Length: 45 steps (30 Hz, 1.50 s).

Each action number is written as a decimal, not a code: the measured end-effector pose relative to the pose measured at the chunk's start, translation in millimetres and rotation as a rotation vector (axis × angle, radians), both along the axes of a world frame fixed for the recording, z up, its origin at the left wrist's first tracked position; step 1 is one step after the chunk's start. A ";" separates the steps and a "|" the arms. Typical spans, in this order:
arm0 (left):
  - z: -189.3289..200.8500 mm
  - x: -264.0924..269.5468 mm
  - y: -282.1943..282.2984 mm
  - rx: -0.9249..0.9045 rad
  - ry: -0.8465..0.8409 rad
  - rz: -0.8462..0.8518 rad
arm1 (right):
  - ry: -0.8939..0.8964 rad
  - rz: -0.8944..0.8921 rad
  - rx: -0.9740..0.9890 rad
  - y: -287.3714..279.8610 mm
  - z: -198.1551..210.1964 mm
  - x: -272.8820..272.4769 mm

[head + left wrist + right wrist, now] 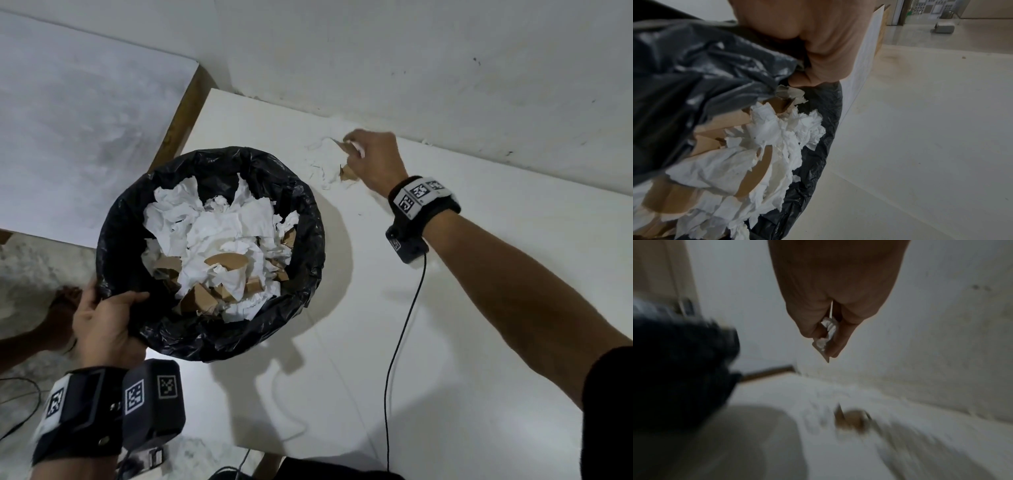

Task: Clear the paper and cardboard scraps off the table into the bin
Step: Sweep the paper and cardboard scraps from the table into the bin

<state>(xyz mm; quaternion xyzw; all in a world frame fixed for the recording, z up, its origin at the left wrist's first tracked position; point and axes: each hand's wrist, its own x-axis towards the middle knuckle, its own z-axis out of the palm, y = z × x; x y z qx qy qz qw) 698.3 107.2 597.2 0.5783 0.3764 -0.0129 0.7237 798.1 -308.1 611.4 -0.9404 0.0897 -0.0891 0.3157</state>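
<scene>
Right hand [371, 159]: a pointed brown cardboard scrap [823, 352] and white tissue wad [828, 331] are pinched above the table [445, 325].
Left hand [102, 322]: the bin [301, 219], black-lined and heaped with paper, is gripped by its rim.
Remaining scraps [334, 169]: scattered near the wall [445, 68], just beyond the bin.

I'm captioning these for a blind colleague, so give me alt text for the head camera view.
Seen from above, a left hand holds the rim of a bin lined with black plastic and heaped with white paper and brown cardboard scraps. The right hand reaches across the white table, pinching scraps above a small remaining pile near the wall.
</scene>
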 end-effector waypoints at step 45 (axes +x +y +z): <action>-20.6 22.0 -5.4 -0.036 -0.026 -0.062 | 0.568 0.252 -0.419 -12.1 -66.5 40.9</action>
